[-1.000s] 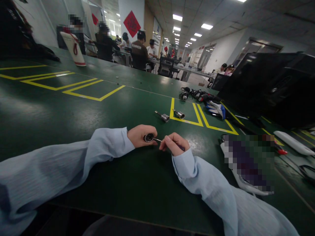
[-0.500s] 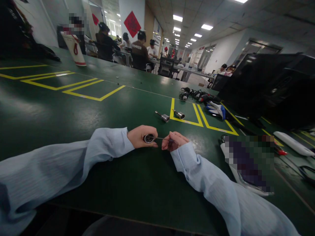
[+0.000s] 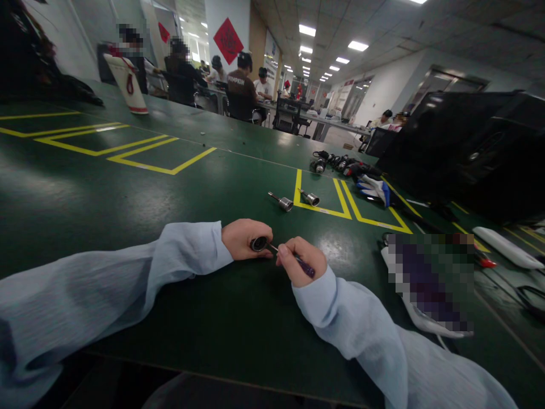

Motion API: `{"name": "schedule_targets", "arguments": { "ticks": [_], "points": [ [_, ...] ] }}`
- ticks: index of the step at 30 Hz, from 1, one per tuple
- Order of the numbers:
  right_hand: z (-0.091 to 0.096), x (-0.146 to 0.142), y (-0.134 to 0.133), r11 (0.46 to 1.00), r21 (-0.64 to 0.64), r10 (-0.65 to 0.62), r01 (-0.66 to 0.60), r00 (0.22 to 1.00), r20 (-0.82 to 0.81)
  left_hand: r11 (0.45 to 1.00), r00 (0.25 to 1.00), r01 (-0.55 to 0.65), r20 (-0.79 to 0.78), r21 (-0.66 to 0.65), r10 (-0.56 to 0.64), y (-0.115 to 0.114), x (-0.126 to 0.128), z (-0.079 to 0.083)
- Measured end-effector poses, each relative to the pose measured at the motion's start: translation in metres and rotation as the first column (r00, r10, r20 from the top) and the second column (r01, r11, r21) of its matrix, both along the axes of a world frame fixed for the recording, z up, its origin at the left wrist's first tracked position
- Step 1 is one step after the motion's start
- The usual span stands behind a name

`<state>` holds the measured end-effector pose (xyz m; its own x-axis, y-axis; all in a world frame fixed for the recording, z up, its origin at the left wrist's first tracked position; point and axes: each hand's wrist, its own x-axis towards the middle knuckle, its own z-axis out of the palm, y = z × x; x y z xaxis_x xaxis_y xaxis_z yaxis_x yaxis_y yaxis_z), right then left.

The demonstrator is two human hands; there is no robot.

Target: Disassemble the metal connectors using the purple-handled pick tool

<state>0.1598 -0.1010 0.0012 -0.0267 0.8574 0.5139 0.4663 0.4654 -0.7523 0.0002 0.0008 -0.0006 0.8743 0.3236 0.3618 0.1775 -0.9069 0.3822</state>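
Left hand curled closed round small metal cylinder, open end facing right, low over green table near front edge. Right hand pinched shut on thin purple-handled screwdriver, tip at cylinder mouth. Judgement: best to brace both wrists on table, line shaft with bore, press lightly so tip does not skid. Two similar metal parts lie well apart, by yellow line.

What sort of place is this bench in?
Probably an assembly workshop or training hall: a long green worktable marked with yellow bays, loose metal fittings lying on it, and other people seated at tables behind. The left hand holds a round metal part, the right hand a thin tool.
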Motion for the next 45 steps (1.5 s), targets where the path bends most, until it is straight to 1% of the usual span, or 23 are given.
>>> {"name": "schedule_targets", "arguments": {
  "ticks": [2, 5, 7, 9, 10, 11, 13, 15, 16, 17, 18, 20, 22, 24, 26, 29, 32, 34, 36, 41, 43, 45],
  "points": [
    [0.000, 0.001, 0.004, 0.993, -0.109, 0.026, -0.048, 0.980, -0.195, 1.000, 1.000, -0.013, -0.007, -0.003, 0.013, 0.000, 0.000, 0.000],
    [-0.001, 0.005, 0.014, 0.949, -0.245, 0.056, -0.197, 0.874, -0.483, 1.000, 1.000, -0.021, -0.010, -0.022, 0.021, 0.000, 0.000, 0.001],
    [-0.001, 0.007, 0.019, 0.914, -0.295, 0.055, -0.280, 0.803, -0.593, 1.000, 1.000, -0.011, -0.011, -0.029, 0.011, -0.001, 0.000, 0.002],
    [-0.002, 0.008, 0.021, 0.894, -0.311, 0.046, -0.322, 0.757, -0.652, 1.000, 1.000, -0.004, -0.010, -0.031, 0.004, -0.001, 0.000, 0.002],
    [-0.002, 0.007, 0.020, 0.897, -0.308, 0.040, -0.319, 0.751, -0.659, 1.000, 1.000, -0.002, -0.008, -0.028, 0.002, 0.000, 0.000, 0.002],
    [-0.001, 0.007, 0.018, 0.907, -0.299, 0.038, -0.297, 0.764, -0.644, 1.000, 1.000, 0.001, -0.007, -0.025, -0.001, 0.000, 0.000, 0.002],
    [-0.001, 0.005, 0.014, 0.943, -0.264, 0.031, -0.205, 0.840, -0.541, 1.000, 1.000, 0.011, -0.006, -0.014, -0.011, 0.000, 0.000, 0.002],
    [-0.001, 0.002, 0.009, 0.973, -0.208, 0.013, -0.097, 0.928, -0.372, 1.000, 1.000, 0.021, -0.008, -0.006, -0.021, 0.000, 0.000, 0.001],
    [-0.002, 0.002, 0.007, 0.981, -0.182, 0.007, -0.064, 0.954, -0.301, 1.000, 1.000, 0.022, -0.010, -0.006, -0.022, 0.000, 0.000, 0.000],
    [-0.002, 0.001, 0.006, 0.985, -0.167, 0.009, -0.055, 0.964, -0.264, 1.000, 1.000, 0.024, -0.012, -0.008, -0.024, 0.001, 0.000, 0.000],
    [-0.002, 0.001, 0.007, 0.983, -0.168, 0.019, -0.067, 0.963, -0.270, 1.000, 1.000, 0.022, -0.013, -0.011, -0.023, 0.001, 0.000, 0.000],
    [-0.003, 0.003, 0.010, 0.965, -0.217, 0.050, -0.144, 0.920, -0.390, 1.000, 1.000, 0.016, -0.005, -0.016, -0.016, 0.000, 0.000, 0.000],
    [-0.003, 0.006, 0.015, 0.921, -0.292, 0.055, -0.257, 0.829, -0.557, 1.000, 1.000, 0.006, 0.011, -0.024, -0.005, 0.000, 0.000, 0.001],
    [-0.004, 0.008, 0.019, 0.872, -0.330, 0.052, -0.362, 0.739, -0.672, 0.999, 0.999, -0.002, 0.032, -0.041, 0.004, 0.000, 0.001, 0.002],
    [-0.005, 0.010, 0.022, 0.842, -0.323, 0.065, -0.431, 0.677, -0.733, 0.998, 0.998, -0.005, 0.056, -0.067, 0.009, 0.001, 0.001, 0.003],
    [-0.007, 0.010, 0.023, 0.838, -0.285, 0.081, -0.465, 0.624, -0.777, 0.993, 0.994, -0.023, 0.107, -0.115, 0.036, 0.001, 0.001, 0.004],
    [-0.007, 0.009, 0.023, 0.846, -0.260, 0.082, -0.465, 0.596, -0.799, 0.986, 0.986, -0.046, 0.149, -0.159, 0.070, 0.000, 0.001, 0.005],
    [-0.007, 0.009, 0.022, 0.859, -0.238, 0.096, -0.454, 0.598, -0.795, 0.984, 0.984, -0.054, 0.160, -0.171, 0.082, -0.001, 0.001, 0.005],
    [-0.007, 0.008, 0.021, 0.877, -0.219, 0.109, -0.428, 0.621, -0.776, 0.984, 0.983, -0.063, 0.163, -0.165, 0.091, -0.002, 0.000, 0.005],
    [-0.010, 0.005, 0.019, 0.901, -0.225, 0.126, -0.370, 0.721, -0.682, 0.991, 0.991, -0.059, 0.111, -0.119, 0.073, -0.004, -0.001, 0.004],
    [-0.010, 0.005, 0.020, 0.889, -0.235, 0.126, -0.392, 0.704, -0.699, 0.992, 0.993, -0.057, 0.099, -0.110, 0.068, -0.004, -0.001, 0.004],
    [-0.010, 0.005, 0.021, 0.864, -0.244, 0.114, -0.441, 0.642, -0.758, 0.990, 0.991, -0.066, 0.110, -0.122, 0.079, -0.003, 0.000, 0.004]
  ]
}}
